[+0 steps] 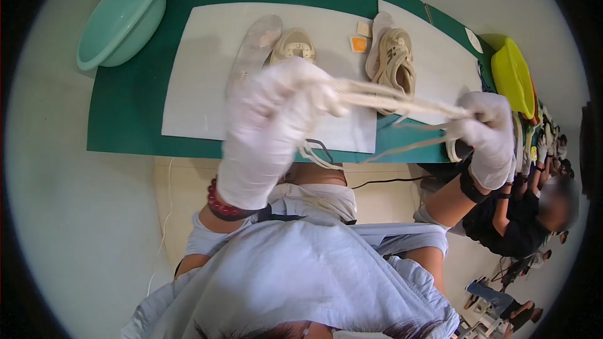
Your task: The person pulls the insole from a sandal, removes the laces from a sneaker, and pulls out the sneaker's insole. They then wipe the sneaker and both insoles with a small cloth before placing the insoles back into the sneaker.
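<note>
1. Far left, toward the upper corner of the frame, a teal basin sits at the corner of the green table.
2. Left of centre, on a white sheet, lie a pale insole and, just beside it, a beige shoe; the left hand hides the lower part of both.
3. In front of them is the left hand, in a white glove, fingers curled tight around pale laces. A loose loop hangs below it, near the table edge.
4. Across the centre, the laces run between the hands, several strands almost straight and one slack below; blur hides their exact count. The step in hand appears to be drawing out or straightening them.
5. Right of upper centre, beyond the laces, are a small orange packet, a second insole and a second beige shoe. Whether any strand is threaded there, I cannot tell.
6. Farther right, the gloved right hand is closed on the laces' other end. The next move would seem to call for a firm hold at both ends and gathering the slack strand without tangling.
7. At the right edge, a yellow-green basin stands above a seated person in black.
</note>
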Demonstrator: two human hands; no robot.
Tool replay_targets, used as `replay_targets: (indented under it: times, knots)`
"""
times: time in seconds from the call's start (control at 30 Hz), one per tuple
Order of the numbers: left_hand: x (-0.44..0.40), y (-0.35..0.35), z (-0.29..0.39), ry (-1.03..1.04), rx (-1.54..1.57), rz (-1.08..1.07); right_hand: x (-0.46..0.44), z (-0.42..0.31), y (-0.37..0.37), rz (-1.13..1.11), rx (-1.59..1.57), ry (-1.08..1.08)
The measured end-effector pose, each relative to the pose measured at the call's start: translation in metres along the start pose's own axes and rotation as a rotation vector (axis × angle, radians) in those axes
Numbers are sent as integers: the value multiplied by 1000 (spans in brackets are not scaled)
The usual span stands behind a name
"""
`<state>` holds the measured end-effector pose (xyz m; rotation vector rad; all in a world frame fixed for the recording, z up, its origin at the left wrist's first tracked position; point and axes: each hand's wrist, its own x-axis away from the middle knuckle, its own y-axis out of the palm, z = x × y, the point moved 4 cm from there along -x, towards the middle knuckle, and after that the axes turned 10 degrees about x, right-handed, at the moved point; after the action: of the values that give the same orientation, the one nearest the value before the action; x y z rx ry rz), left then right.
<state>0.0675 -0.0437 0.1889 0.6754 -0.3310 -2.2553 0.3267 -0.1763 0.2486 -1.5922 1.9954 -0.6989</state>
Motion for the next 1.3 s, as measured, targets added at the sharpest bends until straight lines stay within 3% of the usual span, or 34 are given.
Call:
replay_targets:
  times: [0.03, 0.13, 0.2, 0.27, 0.33, 0.4, 0.43, 0.47, 0.5, 0.63, 0.8, 0.9, 1.0, 1.03, 1.1, 1.13, 1.17, 1.2, 1.27, 1.3]
  knots:
    - [1, -4, 4, -3, 120, 50, 8, 12, -15, 111, 7, -65]
    - [-2, -4, 13, -143, 44, -7, 39, 41, -49, 559, -175, -327]
    - [-13, 11, 3, -197, 43, -213, 57, 36, -57, 852, -477, -326]
    - [-15, 28, -10, -305, 215, -317, 81, 35, -101, 616, -739, -466]
    - [-17, 42, -25, -323, 148, -431, 110, 33, -137, 392, -823, -622]
    - [-16, 50, -38, -293, 107, -486, 152, 31, -174, 488, -631, -687]
    - [-15, 51, -44, -277, 84, -512, 182, 29, -193, 685, -437, -657]
    - [-15, 51, -49, -302, 109, -540, 192, 28, -197, 741, -383, -635]
    - [-14, 52, -55, -328, 135, -567, 197, 23, -197, 797, -329, -610]
    - [-5, 53, -65, -556, 312, -627, 168, 18, -178, 463, -689, -569]
    - [-1, 53, -80, -512, 188, -700, 98, -4, -102, 297, -1064, -478]
    - [-2, 54, -80, -485, 91, -703, 65, -29, -61, 156, -1086, -599]
    - [-7, 59, -69, -437, 59, -711, 63, -36, -52, 152, -1029, -616]
    - [-9, 61, -64, -409, 56, -722, 77, -20, -57, 265, -1020, -548]
    - [-17, 68, -51, -236, 54, -678, 94, 6, -60, 607, -549, -538]
    - [-20, 71, -42, -146, 53, -653, 93, 8, -54, 806, -74, -577]
    - [-22, 73, -32, -308, 265, -644, 94, 8, -47, 899, 175, -570]
    - [-25, 73, -22, -289, 265, -589, 94, 7, -40, 1007, 419, -550]
    - [-29, 72, -3, -253, 264, -483, 94, 9, -35, 1036, 373, -519]
    - [-31, 71, 6, -276, 225, -547, 93, 11, -35, 1034, 320, -532]
